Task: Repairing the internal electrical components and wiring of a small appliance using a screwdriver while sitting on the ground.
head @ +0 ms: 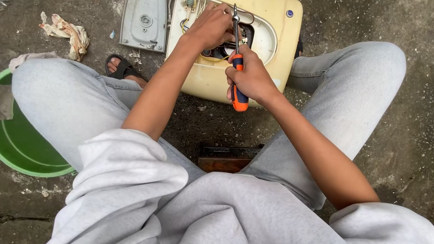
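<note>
**Hands at the open yellow casing**

Right hand point(251, 77) is wrapped tight round the orange and blue handle of a screwdriver point(237, 70), whose metal shaft points up and away to the top of the opening in a pale yellow appliance casing point(216, 81) lying flat on the concrete floor point(430, 134). Left hand point(212, 26) rests, fingers curled, inside that opening, over the coloured wires point(190, 14); what it grips, if anything, cannot be told. A small round blue sticker point(289, 13) sits near the casing's far right corner.

Just left of the casing lies a grey cover plate point(144, 13), inner side up. Further left is a crumpled rag point(65, 33). A green plastic basin point(19, 141) shows under the left knee, and a black sandal point(120, 68) peeks out beside the casing.
</note>
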